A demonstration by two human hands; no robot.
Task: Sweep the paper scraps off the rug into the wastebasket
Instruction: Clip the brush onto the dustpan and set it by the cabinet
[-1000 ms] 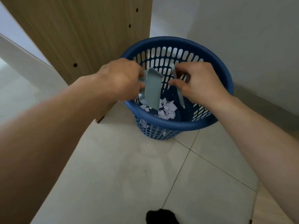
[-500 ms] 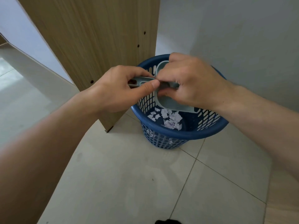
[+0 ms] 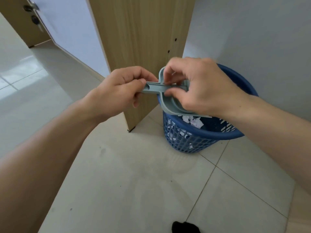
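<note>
Head view: left hand (image 3: 121, 88) grips the grey dustpan (image 3: 170, 105) by its handle, long axis level, left to right; right hand (image 3: 200, 88) pinches a slim piece lying along it. Both sit over the wastebasket (image 3: 198, 140) near rim; paper scraps (image 3: 193, 121) lie inside.

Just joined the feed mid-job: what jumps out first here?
Both hands meet mid-frame on a grey-green dustpan: the left hand grips its handle, the right hand pinches at the pan. Just below stands a blue wastebasket holding paper scraps, beside a wooden panel.
</note>
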